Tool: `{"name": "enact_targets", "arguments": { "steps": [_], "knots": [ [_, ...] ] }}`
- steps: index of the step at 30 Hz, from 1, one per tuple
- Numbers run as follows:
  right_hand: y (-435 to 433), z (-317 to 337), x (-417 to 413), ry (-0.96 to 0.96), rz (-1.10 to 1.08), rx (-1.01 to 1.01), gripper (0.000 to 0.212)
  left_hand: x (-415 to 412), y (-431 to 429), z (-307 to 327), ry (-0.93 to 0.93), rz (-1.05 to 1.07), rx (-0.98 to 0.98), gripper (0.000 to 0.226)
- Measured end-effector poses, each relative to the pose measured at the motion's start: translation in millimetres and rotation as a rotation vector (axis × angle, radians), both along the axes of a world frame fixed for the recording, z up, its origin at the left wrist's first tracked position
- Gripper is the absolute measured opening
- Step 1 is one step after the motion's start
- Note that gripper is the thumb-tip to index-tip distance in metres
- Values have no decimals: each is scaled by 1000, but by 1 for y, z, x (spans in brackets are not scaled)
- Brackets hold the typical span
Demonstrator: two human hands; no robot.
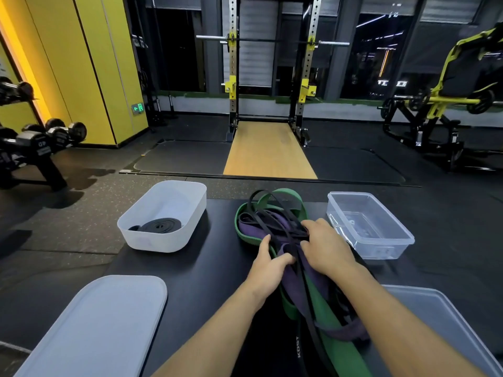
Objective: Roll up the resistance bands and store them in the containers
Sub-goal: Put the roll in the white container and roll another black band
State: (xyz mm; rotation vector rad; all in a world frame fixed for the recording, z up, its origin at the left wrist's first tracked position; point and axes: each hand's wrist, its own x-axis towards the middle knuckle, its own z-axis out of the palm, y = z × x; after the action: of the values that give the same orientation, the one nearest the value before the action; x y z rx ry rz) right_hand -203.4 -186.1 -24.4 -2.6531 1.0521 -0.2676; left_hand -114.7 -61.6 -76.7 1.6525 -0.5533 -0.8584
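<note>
Here both hands are sunk into one tangle of resistance bands (275, 210) on the black table (212, 268). The left hand (268, 265) has its thumb raised and its fingers curled into the purple band (292, 278) and the green band (290, 194) at the near side of the heap. The right hand (326, 248) arches over the thin black strands (260, 206) with its fingers bent down among them. It looks to be pinching a strand, though the fingertips are buried and I cannot be sure.

The heap's long axis runs away from the person. Its looped end lies just beyond the fingertips, and its tails trail back between the forearms, drifting under the right arm.

The white container (152, 240) stands out to the left of the left hand, well apart, with a rolled black band (160, 225) already lying in it. The clear container (381, 250) sits just beside the right hand.

The thin black strands lie across the other bands, so one probably has to be teased free before rolling. The right hand is nearer to them, and the left could pin down the rest.
</note>
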Motion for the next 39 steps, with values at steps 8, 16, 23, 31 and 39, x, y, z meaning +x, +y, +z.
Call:
{"name": "enact_targets", "arguments": {
  "steps": [8,16,23,31,39],
  "knots": [
    [12,1,6,-117,-107,5,62,16,-1,-11,80,6,-146,79],
    [30,5,26,32,-148,-70,40,25,17,-14,35,-23,-72,49],
    [22,13,25,-114,-233,-30,33,29,32,-12,12,-32,-69,35],
    [21,35,24,-580,-151,7,33,30,27,-9,-71,44,-74,51],
    [26,44,24,-1078,-67,393,29,36,38,-8,60,55,-135,62]
  ]
}}
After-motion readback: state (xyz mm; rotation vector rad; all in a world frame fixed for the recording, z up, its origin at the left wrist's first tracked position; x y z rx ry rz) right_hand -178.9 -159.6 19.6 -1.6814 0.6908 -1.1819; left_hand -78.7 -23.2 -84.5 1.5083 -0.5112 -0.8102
